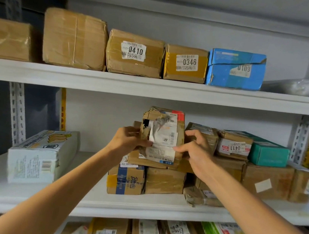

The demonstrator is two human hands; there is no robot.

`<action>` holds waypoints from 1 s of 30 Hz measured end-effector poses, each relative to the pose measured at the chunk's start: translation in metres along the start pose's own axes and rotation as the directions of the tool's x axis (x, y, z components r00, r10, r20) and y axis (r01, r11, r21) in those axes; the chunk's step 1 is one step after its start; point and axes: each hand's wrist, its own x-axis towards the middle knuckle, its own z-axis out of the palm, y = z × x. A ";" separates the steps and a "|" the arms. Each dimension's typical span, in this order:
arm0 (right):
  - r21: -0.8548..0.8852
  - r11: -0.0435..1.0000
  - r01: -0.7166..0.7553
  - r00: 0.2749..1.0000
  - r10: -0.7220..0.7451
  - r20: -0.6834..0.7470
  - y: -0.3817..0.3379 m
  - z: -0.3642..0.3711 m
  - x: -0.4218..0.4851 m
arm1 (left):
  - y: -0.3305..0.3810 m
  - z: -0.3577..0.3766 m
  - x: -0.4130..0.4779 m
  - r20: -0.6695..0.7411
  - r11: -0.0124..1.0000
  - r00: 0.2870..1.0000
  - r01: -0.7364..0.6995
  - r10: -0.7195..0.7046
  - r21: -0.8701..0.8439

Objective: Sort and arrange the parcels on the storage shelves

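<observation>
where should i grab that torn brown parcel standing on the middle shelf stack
Take the grip on the two side edges of the torn parcel, one hand from the left, one from the right. It stands upright on the stack, its label is peeling and its upper left corner is ripped open, so those would likely give.

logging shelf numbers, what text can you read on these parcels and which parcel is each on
"0410", "5元": brown box on the top shelf
"0346", "5元": yellow-taped box beside it
blue box label: upside down, too blurred
torn parcel in front: labels too crumpled to read
</observation>
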 end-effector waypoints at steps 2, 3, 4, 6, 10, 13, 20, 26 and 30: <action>-0.003 0.999 0.033 0.999 -0.033 0.010 0.003 0.001 -0.003 | -0.009 -0.005 -0.005 -0.023 1.000 0.999 -0.027 0.026 -0.017; -0.019 0.998 0.054 0.998 -0.054 0.020 0.004 0.002 -0.005 | -0.013 -0.006 -0.008 -0.035 0.999 0.999 -0.041 0.041 -0.010; -0.045 0.996 0.074 0.997 -0.073 0.026 0.005 0.003 -0.006 | -0.016 -0.008 -0.011 -0.052 0.998 0.997 -0.057 0.057 0.000; -0.101 0.988 0.113 0.993 -0.109 0.044 0.008 0.006 -0.009 | -0.020 -0.010 -0.017 -0.081 0.997 0.993 -0.082 0.082 0.004; -0.191 0.968 0.162 0.985 -0.145 0.098 0.011 0.012 -0.017 | -0.029 -0.009 -0.028 -0.090 0.996 0.992 -0.091 0.090 0.000; -0.236 0.953 0.190 0.979 -0.165 0.124 0.012 0.013 -0.019 | -0.035 -0.011 -0.034 -0.038 0.992 0.994 -0.102 0.100 -0.069; -0.175 0.976 0.129 0.991 -0.130 0.005 0.022 0.010 -0.014 | -0.046 -0.019 -0.043 -0.164 0.957 0.943 -0.289 0.289 0.025; -0.073 0.992 0.099 0.994 -0.101 -0.032 0.025 0.014 -0.019 | -0.056 -0.026 -0.050 -0.093 0.935 0.931 -0.350 0.353 0.054; -0.065 0.995 0.080 0.996 -0.081 -0.022 0.027 0.013 -0.019 | -0.059 -0.028 -0.052 -0.110 0.940 0.934 -0.339 0.341 0.037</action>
